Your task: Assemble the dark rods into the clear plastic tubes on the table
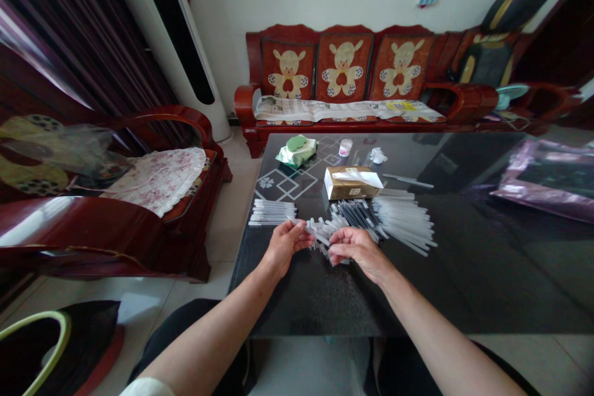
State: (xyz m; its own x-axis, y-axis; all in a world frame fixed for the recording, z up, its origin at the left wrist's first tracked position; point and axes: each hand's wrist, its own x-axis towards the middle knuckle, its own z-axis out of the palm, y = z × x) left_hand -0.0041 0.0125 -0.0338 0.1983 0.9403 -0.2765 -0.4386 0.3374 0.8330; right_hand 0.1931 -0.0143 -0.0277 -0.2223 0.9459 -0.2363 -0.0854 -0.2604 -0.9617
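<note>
My left hand (288,246) pinches a slim white pen (318,235), which slants down to the right. Its right end reaches the fingertips of my right hand (356,249). Those fingers are curled together, and whatever they grip is hidden. Beneath and between both hands lies a loose pile of small whitish pen caps (331,223). Left of the pile, several white pens (273,213) lie side by side in a row. Dark thin pen refills (356,213) lie just beyond my right hand. Translucent white pen barrels (404,219) are fanned out to its right.
A tissue box (352,183) stands behind the refills on the dark table (464,260). Farther back are a green wipes pack (297,151), a small white jar (345,147) and a crumpled tissue (378,155). A purple plastic package (547,179) lies far right.
</note>
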